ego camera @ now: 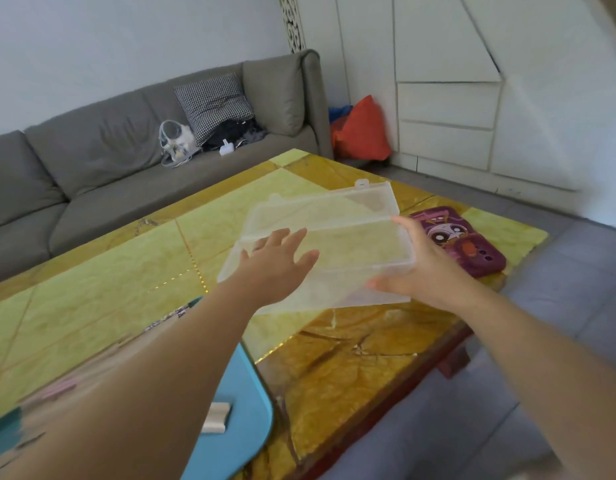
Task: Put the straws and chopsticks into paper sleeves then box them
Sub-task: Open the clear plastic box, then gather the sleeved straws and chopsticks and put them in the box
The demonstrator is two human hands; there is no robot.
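Yellow table (pixel 92 289) – clear box (pixel 351 251) held over it
Gripped at its right end by right hand (pixel 424 268) – left hand (pixel 279 268) over it, fingers spread straight.

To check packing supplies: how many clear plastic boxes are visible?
1. The clear box, lid open, is over the table, gripped at its right end by the right hand. Others may be hidden.

Grey sofa (pixel 126 161) against pale wall (pixel 92 46). Yellow marble table (pixel 92 271) in front of it, white cabinets (pixel 445 109) past its right end, grey tiled floor (pixel 576 271) below them.
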